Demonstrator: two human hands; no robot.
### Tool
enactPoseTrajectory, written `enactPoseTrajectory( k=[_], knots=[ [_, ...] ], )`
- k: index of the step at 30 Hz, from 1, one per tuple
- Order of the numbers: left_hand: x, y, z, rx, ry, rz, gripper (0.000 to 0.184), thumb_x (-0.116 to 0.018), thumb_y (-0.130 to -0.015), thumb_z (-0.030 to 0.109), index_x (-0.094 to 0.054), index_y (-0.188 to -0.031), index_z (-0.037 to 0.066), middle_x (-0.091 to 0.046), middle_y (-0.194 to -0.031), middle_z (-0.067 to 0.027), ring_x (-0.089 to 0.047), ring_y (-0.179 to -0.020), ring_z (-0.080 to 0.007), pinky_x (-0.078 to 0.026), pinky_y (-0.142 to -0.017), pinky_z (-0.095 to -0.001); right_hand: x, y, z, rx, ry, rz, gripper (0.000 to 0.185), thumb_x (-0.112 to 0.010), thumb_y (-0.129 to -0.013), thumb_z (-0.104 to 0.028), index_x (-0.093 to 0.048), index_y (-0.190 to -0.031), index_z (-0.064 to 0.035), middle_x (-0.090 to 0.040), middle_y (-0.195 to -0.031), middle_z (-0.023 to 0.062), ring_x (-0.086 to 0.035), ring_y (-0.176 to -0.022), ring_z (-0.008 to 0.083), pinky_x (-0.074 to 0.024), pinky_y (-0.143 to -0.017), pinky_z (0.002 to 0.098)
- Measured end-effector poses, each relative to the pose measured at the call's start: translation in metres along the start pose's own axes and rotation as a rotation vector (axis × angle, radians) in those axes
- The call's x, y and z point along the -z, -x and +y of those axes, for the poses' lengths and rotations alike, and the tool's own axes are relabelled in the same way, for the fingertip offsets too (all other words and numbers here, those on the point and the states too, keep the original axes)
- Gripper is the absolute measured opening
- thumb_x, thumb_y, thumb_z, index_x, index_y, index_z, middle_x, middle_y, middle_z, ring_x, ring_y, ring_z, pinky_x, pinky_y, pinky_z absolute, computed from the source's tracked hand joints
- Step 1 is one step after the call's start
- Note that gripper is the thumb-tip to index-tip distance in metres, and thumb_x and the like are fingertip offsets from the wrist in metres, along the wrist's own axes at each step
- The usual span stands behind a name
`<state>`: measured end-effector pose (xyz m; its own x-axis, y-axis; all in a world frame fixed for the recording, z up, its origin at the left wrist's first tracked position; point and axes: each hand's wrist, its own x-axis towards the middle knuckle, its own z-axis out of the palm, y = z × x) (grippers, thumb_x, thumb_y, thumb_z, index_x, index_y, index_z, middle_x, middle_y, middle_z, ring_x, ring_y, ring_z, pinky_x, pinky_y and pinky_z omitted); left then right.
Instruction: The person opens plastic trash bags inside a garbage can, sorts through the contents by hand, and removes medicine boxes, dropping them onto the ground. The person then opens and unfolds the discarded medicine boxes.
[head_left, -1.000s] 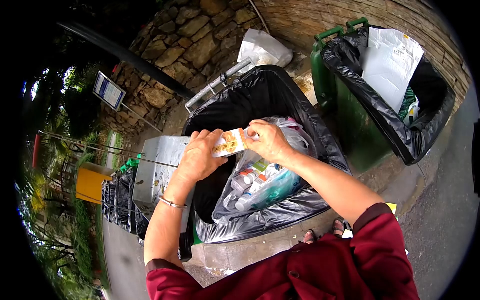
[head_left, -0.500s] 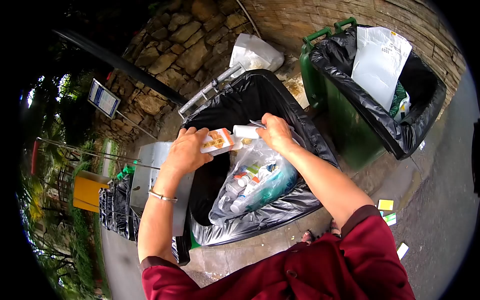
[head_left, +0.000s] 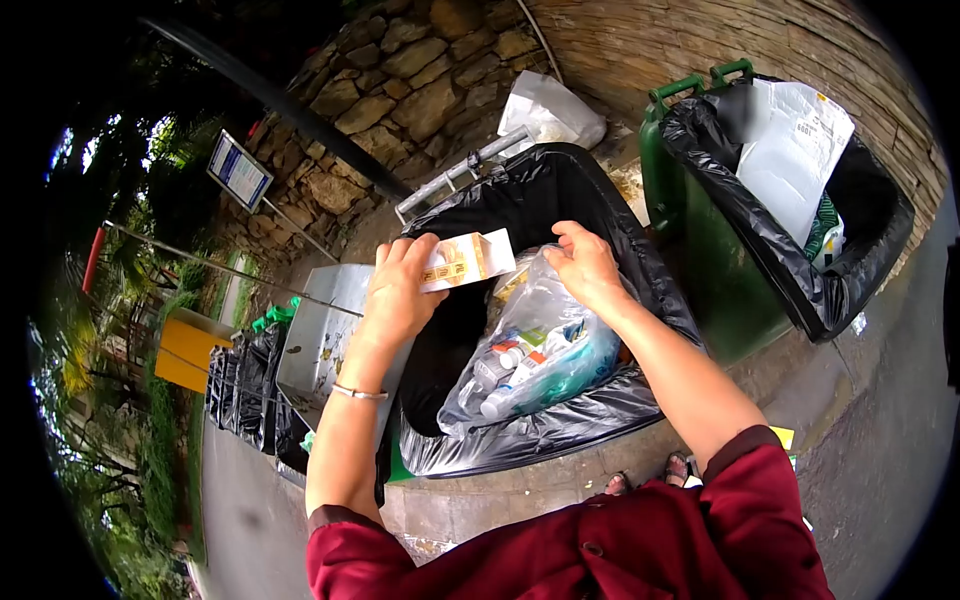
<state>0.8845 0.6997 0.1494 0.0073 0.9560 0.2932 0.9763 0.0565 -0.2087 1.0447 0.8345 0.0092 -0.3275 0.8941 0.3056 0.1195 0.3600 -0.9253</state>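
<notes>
My left hand [head_left: 400, 290] is closed around a small white and orange cardboard carton [head_left: 462, 260], its white end flap standing out to the right. To its right, my right hand [head_left: 588, 268] has its fingers closed on the upper edge of a clear plastic bag [head_left: 575, 352]. Several small bottles and cartons show through the bag, with a blue-green patch at its lower right. The bag lies within the mouth of a bin lined with a black bag [head_left: 520, 447]. The white bottle is out of sight.
A green bin [head_left: 725, 290] with a black liner stands at right, holding a white mailing bag [head_left: 795, 150]. A white sack [head_left: 550, 108] rests by the stone wall [head_left: 405, 75]. A grey metal box [head_left: 325, 335] is left of the middle bin. Small cartons lie on the ground at lower right.
The white bottle has gone from my right hand, which is now at the bag's edge. The carton in my left hand is turned, its white flap more visible. The view has shifted slightly.
</notes>
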Motion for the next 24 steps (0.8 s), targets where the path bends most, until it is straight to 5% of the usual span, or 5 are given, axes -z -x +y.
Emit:
enactPoseTrajectory(
  k=[6,10,16,20,24],
  knots=[
    [-0.009,0.048,0.005,0.048,0.455,0.169,0.063,-0.079,-0.056,0.002,-0.050,-0.112,0.007,-0.053,-0.108,-0.0110,-0.050,-0.102,-0.0303,-0.042,-0.087,-0.0359,0.038,0.034,-0.069,-0.142,-0.741,-0.552,0.052,-0.070,-0.079,-0.024,-0.049,-0.119,-0.0005,-0.060,-0.100,0.0100,-0.057,-0.092,0.0161,-0.0453,-0.083,0.0284],
    [-0.003,0.064,0.055,-0.115,0.533,0.140,0.079,-0.083,-0.054,0.006,-0.045,-0.123,0.008,-0.044,-0.127,-0.0153,-0.042,-0.116,-0.0331,-0.040,-0.093,-0.0383,0.048,0.071,-0.087,0.090,-0.489,-0.435,0.042,-0.074,-0.073,-0.012,-0.049,-0.105,-0.0026,-0.055,-0.089,0.0058,-0.056,-0.076,0.0109,-0.0480,-0.059,0.0238],
    [-0.025,0.140,0.020,0.361,0.512,-0.111,0.084,-0.076,-0.065,0.046,-0.041,-0.128,0.002,-0.054,-0.117,-0.0222,-0.049,-0.113,-0.0361,-0.039,-0.095,-0.0425,0.216,0.087,-0.092,-0.076,0.204,-0.870,0.077,-0.086,-0.052,-0.021,-0.052,-0.120,-0.0074,-0.061,-0.103,0.0106,-0.059,-0.095,0.0200,-0.0467,-0.084,0.0322],
    [-0.060,0.162,0.012,0.430,0.392,-0.267,0.068,-0.070,-0.073,0.039,-0.045,-0.124,0.003,-0.061,-0.099,-0.0236,-0.060,-0.091,-0.0387,-0.047,-0.081,-0.0421,0.181,0.082,-0.119,-0.010,0.362,-0.661,0.057,-0.079,-0.066,-0.019,-0.054,-0.116,-0.0039,-0.062,-0.099,0.0109,-0.061,-0.093,0.0231,-0.0489,-0.079,0.0341],
    [-0.076,0.166,0.008,0.524,0.549,-0.363,0.035,-0.060,-0.074,0.009,-0.052,-0.108,0.003,-0.063,-0.079,-0.0187,-0.063,-0.072,-0.0331,-0.048,-0.068,-0.0410,0.060,0.054,-0.088,0.221,0.351,-1.055,0.028,-0.057,-0.084,-0.020,-0.056,-0.105,-0.0007,-0.062,-0.086,0.0172,-0.061,-0.083,0.0330,-0.0477,-0.074,0.0377]
  ],
)
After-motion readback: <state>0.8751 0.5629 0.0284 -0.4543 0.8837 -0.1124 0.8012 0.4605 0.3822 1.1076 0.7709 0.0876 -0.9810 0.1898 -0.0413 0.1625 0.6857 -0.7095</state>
